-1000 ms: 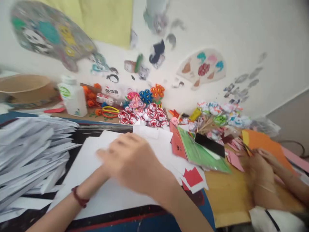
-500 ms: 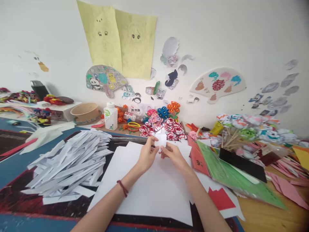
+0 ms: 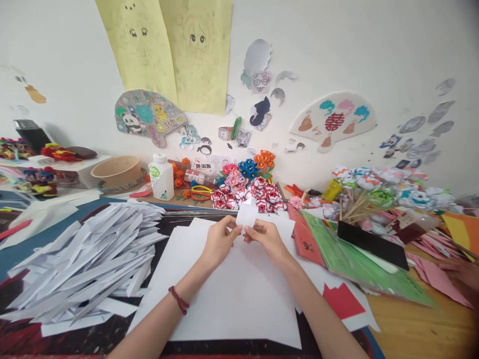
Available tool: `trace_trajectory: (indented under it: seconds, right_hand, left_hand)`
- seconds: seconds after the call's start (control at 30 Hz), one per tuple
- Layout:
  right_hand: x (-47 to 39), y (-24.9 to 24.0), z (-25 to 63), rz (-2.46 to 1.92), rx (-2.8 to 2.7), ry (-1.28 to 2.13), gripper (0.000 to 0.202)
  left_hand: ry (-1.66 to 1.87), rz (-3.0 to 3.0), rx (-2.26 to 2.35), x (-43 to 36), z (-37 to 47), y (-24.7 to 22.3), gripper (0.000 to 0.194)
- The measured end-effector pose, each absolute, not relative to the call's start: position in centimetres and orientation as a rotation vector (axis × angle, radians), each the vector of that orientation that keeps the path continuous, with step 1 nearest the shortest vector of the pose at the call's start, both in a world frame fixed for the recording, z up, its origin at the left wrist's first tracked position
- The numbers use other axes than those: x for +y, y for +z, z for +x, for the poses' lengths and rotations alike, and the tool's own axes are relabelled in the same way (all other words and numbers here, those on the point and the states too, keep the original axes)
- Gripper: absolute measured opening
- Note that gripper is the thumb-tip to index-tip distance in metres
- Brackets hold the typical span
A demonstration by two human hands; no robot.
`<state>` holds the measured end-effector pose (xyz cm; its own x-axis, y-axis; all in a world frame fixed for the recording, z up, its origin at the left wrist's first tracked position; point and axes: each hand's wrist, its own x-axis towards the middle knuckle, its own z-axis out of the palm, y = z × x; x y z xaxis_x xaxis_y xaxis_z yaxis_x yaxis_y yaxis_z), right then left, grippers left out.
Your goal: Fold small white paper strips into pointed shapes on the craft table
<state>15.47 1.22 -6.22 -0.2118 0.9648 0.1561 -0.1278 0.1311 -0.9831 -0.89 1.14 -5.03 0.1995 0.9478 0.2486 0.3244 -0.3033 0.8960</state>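
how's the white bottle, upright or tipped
Upright: the bottle stands on its base, with its cap at the top and its body vertical against the wall behind.

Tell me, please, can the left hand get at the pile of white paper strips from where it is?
Probably yes: nothing tall stands between the left hand and the white paper strips, though it holds a small white paper.

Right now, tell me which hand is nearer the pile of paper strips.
Left. The left hand is to the right of the paper strips; the right hand is farther right.
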Motion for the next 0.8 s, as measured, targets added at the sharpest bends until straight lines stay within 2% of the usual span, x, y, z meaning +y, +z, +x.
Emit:
trace_trajectory:
  seconds: [0.4, 0.8]
  right_hand:
    - [0.79, -5.59, 15.27, -0.925, -1.308, 1.393, 0.035]
    - [0.81, -5.43, 15.58, -0.937, -1.333, 1.34, 0.026]
  left_hand:
    - [1.155, 1.781, 1.262, 1.09, -0.75, -4.82, 0.02]
    - [1.102, 1.813, 1.153, 1.28, -1.31, -4.39, 0.026]
